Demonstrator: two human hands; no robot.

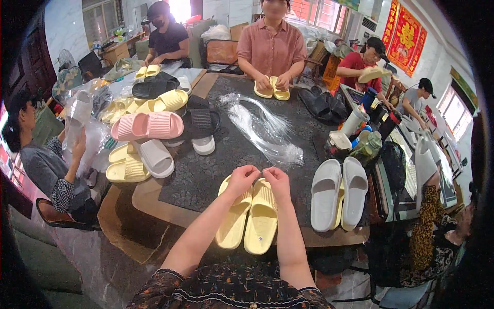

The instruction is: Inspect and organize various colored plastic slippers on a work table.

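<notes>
Two ribbed, pale-yellow slippers [261, 219] lie side by side, fingers [250, 172] pinched narrowly nearby.

A room with pale, marble-look walls [63, 23] and a glossy, grey-veined floor [56, 244]. At far left is a dark wooden door [35, 56]; beside it, a barred window [102, 21] sits above a light wooden desk [117, 53] and a black chair [92, 64]. Bright daylight enters through a back window [321, 15] and a slanting right-hand window [456, 109]. A red-and-gold hanging [404, 38] decorates the upper right wall. The central counter [146, 198] has a tan edge and a dark, patterned cover [182, 188].
</notes>
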